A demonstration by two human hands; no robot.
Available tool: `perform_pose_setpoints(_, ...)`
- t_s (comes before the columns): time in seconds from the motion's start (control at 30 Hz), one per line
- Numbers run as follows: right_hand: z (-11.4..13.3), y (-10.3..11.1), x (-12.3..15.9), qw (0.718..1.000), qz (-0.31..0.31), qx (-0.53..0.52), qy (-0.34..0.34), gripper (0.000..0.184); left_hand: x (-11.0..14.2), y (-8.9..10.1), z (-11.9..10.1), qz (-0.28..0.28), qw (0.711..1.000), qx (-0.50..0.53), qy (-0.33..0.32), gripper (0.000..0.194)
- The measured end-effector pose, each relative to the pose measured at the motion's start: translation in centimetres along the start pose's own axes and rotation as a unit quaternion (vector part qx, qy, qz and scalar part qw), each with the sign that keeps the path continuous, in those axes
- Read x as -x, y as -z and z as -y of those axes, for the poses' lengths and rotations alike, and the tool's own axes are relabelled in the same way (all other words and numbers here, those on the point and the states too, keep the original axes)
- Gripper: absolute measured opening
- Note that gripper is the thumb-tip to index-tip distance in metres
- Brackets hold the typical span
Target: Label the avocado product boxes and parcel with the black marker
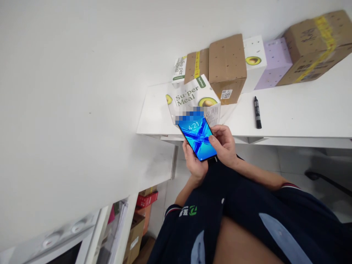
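Observation:
A smartphone [197, 137] with a lit blue screen reading 4:21 is held up in front of me, tilted. My left hand [195, 161] wraps its lower left edge. On its right side, my right hand [224, 145] grips the edge, thumb over the screen's border. The phone's top is blurred by pixelation. Just behind the phone, a white box [189, 96] printed "Su-per Meal" with avocados stands on the white desk [297, 117], its lower front partly covered by the phone.
Along the wall stand a brown carton [227, 60], a white avocado box [254, 60], a lilac box [273, 62] and a yellow-taped carton [316, 47]. A black marker [257, 113] lies on the desk. Lower left, a shelf holds cartons [134, 234] beside a white appliance [55, 240].

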State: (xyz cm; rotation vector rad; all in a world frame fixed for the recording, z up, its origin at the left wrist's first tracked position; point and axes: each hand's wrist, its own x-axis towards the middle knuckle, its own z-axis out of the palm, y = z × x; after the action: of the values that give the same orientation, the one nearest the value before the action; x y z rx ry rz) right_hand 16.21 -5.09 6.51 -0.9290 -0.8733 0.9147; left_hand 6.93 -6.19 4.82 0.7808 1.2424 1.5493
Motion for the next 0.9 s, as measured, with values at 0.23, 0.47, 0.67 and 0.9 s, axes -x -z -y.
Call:
perform_pose_setpoints(0.23,-0.2,0.1,0.0,0.999,0.023,-0.031,0.011,0.028,0.0,-0.1,0.4,-0.032,0.999,0.016,-0.003,0.059)
perform_pose_setpoints(0.47,-0.4,0.0,0.0,0.999,0.025,-0.039,0.019,0.027,-0.1,0.1,0.1,-0.031,0.999,-0.006,-0.024,0.056)
perform_pose_setpoints(0.67,-0.6,0.2,-0.1,0.999,0.039,-0.033,0.014,0.027,-0.3,-0.2,0.1,-0.033,0.998,0.048,-0.01,0.052)
perform_pose_setpoints(0.9,-1.4,2.3,0.6,0.993,0.095,0.069,-0.012,0.052,0.0,-0.7,-0.1,0.007,0.999,0.041,0.028,0.059)
